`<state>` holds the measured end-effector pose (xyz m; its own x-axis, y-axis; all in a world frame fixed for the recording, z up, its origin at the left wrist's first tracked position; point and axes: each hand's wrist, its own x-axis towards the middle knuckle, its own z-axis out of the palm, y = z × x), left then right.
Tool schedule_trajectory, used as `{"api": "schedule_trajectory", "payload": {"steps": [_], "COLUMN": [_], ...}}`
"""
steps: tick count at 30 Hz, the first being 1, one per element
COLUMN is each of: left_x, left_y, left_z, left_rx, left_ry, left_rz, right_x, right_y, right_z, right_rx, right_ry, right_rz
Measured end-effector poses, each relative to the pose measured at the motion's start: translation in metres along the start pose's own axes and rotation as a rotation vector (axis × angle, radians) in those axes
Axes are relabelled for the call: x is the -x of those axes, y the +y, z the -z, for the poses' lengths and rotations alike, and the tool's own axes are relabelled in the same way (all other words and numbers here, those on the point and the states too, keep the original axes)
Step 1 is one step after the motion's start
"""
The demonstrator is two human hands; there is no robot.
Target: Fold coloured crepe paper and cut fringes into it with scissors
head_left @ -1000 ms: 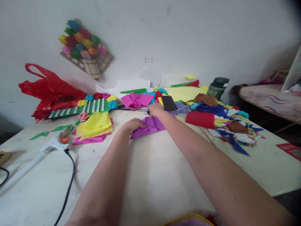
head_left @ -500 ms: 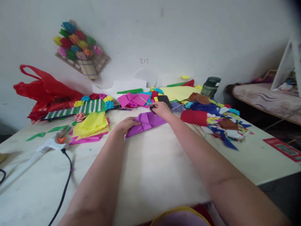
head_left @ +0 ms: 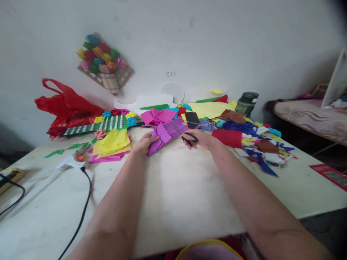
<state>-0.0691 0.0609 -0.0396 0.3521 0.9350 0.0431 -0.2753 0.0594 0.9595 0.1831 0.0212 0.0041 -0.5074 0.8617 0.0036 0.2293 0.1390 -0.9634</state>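
Observation:
My left hand (head_left: 145,143) pinches the left end of a folded purple paper (head_left: 164,137), which is held at a slant above the middle of the table. In my right hand (head_left: 197,140) are black-handled scissors (head_left: 189,138), with the fingers around the handles. The blades point up and left, lying over the right part of the purple paper. Behind them are a stack of magenta paper pieces (head_left: 159,116) and a dark phone (head_left: 192,120).
A glue gun (head_left: 73,160) with a black cord and yellow sheets (head_left: 111,143) are at left, near a red bag (head_left: 69,104). Coloured scraps (head_left: 260,144), a red roll (head_left: 227,138) and a green bottle (head_left: 246,103) are at right.
The scissors have come down towards me and now lie over the purple paper, blades pointing up and left. The paper's right end has tilted upwards. The whole view has shifted slightly.

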Motion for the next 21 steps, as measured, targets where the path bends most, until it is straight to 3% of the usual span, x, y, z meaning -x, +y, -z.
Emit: {"api": "schedule_trajectory", "payload": {"steps": [3,9,21], "left_x": [0.000,-0.004,-0.004], "left_y": [0.000,-0.003,0.000], "left_z": [0.003,0.005,0.002], "left_rx": [0.027,0.083,0.050], "left_ry": [0.050,0.093,0.053], "left_rz": [-0.036,-0.101,-0.010], "right_x": [0.008,0.009,-0.009], "right_y": [0.003,0.017,0.027], "right_z": [0.011,0.023,-0.008], "right_rx": [0.056,-0.032,-0.237], "right_ry": [-0.137,-0.274,-0.251], "right_rz": [-0.093,-0.261,-0.143]}}
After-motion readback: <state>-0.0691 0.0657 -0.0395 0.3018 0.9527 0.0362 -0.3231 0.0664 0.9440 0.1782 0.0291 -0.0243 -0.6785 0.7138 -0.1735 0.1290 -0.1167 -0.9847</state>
